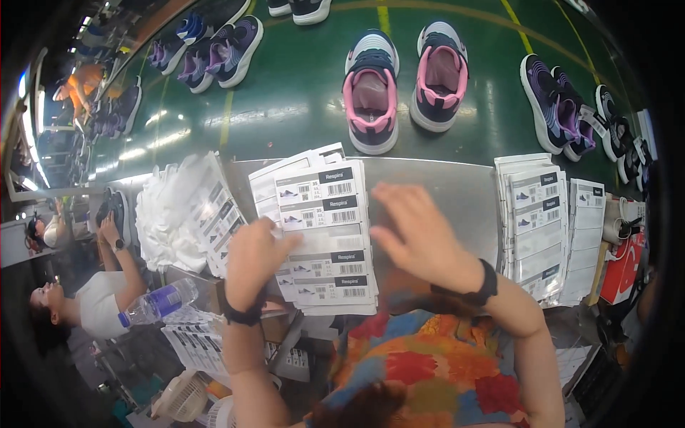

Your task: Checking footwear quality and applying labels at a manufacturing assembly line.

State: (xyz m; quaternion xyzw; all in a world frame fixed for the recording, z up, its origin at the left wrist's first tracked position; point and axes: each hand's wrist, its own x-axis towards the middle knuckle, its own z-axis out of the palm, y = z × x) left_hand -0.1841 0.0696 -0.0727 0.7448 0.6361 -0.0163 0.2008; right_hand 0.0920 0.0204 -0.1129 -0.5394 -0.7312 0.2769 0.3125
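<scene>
The person stands at a steel table beside a green conveyor belt, both hands over a fanned stack of label sheets that lies on the table in front of them. The left hand rests on the stack's left edge, fingers curled together as if pinching a sheet near the corner, though I cannot tell exactly which sheet they grip. The right hand hovers just beside the stack's right edge, palm down with the fingers loosely spread, holding nothing that I can see. Both wrists wear dark bands.

To the left of the stack sits a heap of white tissue paper with more labels leaning against it. On the right side of the table lies a second pile of label sheets, well apart from the hands. A clear water bottle with a blue cap lies tilted below the table's left end, above a bin or shelf whose contents I cannot make out.

On the belt, a pair of navy and pink sneakers stands just beyond the table edge, and purple sneakers lie farther right
</scene>
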